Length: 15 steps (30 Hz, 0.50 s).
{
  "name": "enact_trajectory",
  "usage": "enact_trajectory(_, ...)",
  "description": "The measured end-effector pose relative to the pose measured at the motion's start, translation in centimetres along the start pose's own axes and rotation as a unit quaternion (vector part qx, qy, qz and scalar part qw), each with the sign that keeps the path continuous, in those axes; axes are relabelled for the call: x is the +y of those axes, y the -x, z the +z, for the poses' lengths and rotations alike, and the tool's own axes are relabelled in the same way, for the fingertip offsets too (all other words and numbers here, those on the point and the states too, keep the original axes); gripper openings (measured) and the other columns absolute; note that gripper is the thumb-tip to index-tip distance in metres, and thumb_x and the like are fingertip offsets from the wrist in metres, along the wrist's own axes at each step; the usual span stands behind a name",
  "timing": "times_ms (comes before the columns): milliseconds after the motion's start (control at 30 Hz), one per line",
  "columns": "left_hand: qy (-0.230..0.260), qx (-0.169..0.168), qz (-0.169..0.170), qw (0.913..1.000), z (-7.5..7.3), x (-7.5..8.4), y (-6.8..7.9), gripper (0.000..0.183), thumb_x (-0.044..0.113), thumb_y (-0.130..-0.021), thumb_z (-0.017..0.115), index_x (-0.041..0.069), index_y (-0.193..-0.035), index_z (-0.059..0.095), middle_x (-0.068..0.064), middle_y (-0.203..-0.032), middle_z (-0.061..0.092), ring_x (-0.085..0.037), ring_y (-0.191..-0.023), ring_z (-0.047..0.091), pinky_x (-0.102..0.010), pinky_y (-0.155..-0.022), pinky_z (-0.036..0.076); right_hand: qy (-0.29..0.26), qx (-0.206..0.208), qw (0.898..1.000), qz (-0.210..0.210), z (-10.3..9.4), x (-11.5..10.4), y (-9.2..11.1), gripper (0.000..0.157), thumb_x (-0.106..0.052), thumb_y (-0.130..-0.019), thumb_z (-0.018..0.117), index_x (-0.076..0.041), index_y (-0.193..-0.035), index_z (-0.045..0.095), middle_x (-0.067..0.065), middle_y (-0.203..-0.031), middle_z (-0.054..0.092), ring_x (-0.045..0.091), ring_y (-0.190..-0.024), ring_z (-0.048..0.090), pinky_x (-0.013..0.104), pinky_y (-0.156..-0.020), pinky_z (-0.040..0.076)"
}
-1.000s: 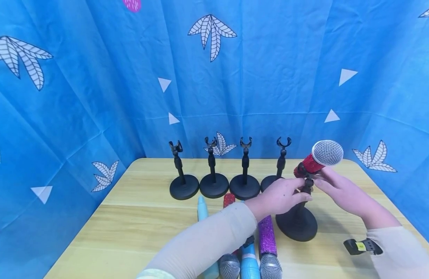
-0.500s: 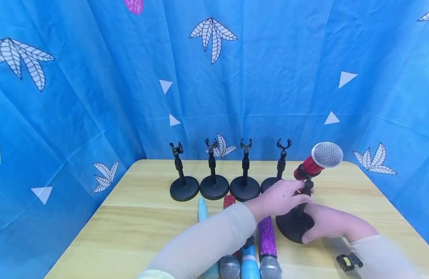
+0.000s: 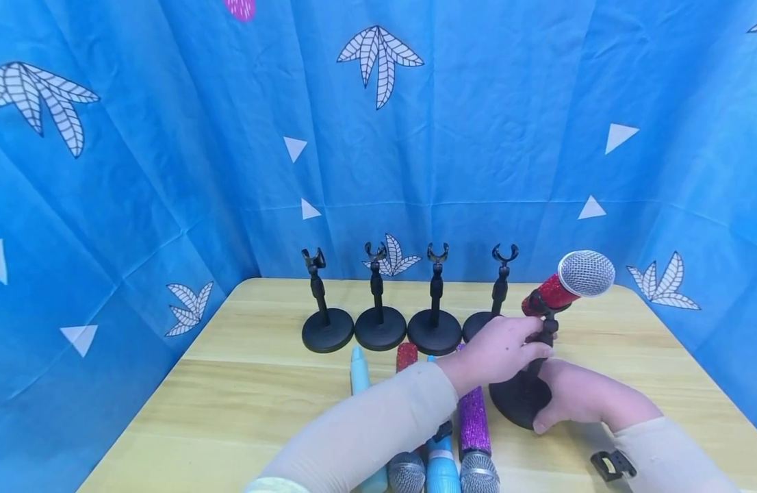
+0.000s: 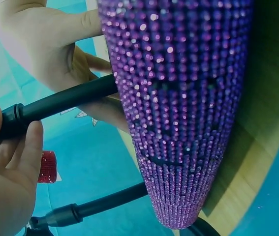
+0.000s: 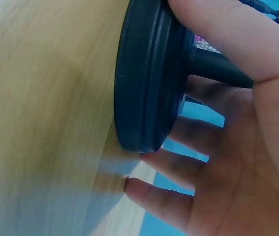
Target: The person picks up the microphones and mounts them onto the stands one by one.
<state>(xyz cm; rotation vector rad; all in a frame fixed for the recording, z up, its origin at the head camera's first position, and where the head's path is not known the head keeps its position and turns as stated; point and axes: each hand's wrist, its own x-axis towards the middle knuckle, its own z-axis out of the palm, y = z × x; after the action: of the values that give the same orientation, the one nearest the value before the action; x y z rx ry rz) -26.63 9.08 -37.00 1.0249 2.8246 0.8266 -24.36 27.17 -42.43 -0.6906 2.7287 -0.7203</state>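
A red glitter microphone with a silver mesh head rests tilted in the clip of a black microphone stand. My left hand grips the stand's pole just under the clip; in the left wrist view its fingers wrap the pole's collar. Lower down, my right hand holds the round base, thumb over the top and fingers along the far side. The base sits right at the tabletop in the right wrist view. A purple studded microphone fills the middle of the left wrist view, hiding part of the stand.
Several black stands with bare clips line the table's back edge. In front lie a pale turquoise microphone, a red one, a blue one and the purple one, partly under my left forearm. Blue patterned cloth surrounds the wooden table.
My right hand has left the area beside the clip and red microphone and moved down to the stand's base. The left hand has kept its grip on the pole.
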Motion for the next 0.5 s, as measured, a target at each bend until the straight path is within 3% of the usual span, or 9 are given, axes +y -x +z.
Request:
enact_trajectory(133,-0.011,0.016,-0.025,0.9995,0.01,0.40,-0.07,0.017,0.043,-0.096,0.069,0.029,-0.103,0.062,0.020,-0.076,0.059,0.003,-0.070,0.052,-0.015,-0.064,0.043,0.005,0.005,1.000,0.005,0.00,-0.04,0.01,0.088,-0.029,-0.051,0.095,0.005,-0.123,0.059,0.013,-0.121,0.064,0.027,-0.107,0.061,0.051,-0.096,0.048)
enact_trajectory(267,0.013,0.026,-0.041,0.9987,0.13,0.52,-0.22,0.023,0.046,-0.093,0.073,0.028,-0.097,0.059,0.019,-0.075,0.058,0.002,-0.071,0.053,-0.017,-0.065,0.044,0.000,0.007,1.000,0.015,0.01,0.00,0.09,0.091,-0.028,-0.052,0.095,0.008,-0.126,0.057,0.018,-0.126,0.061,0.030,-0.111,0.060,0.053,-0.097,0.046)
enact_trajectory(400,0.053,0.009,-0.034,0.9980,-0.04,0.29,-0.08,0.022,0.041,-0.094,0.072,0.027,-0.106,0.060,0.018,-0.091,0.063,0.004,-0.087,0.058,-0.020,-0.079,0.049,-0.004,0.000,1.000,0.010,-0.01,0.00,0.12,0.084,-0.028,-0.053,0.095,0.005,-0.122,0.060,0.011,-0.120,0.064,0.026,-0.107,0.060,0.049,-0.095,0.048)
enact_trajectory(500,0.059,-0.007,-0.006,0.9982,-0.23,0.17,0.19,0.019,0.034,-0.099,0.067,0.026,-0.116,0.060,0.018,-0.103,0.066,0.006,-0.099,0.059,-0.019,-0.087,0.048,0.001,-0.004,1.000,0.007,-0.09,0.03,0.12,0.079,-0.028,-0.053,0.094,0.002,-0.119,0.062,0.006,-0.114,0.066,0.022,-0.102,0.061,0.046,-0.092,0.049)
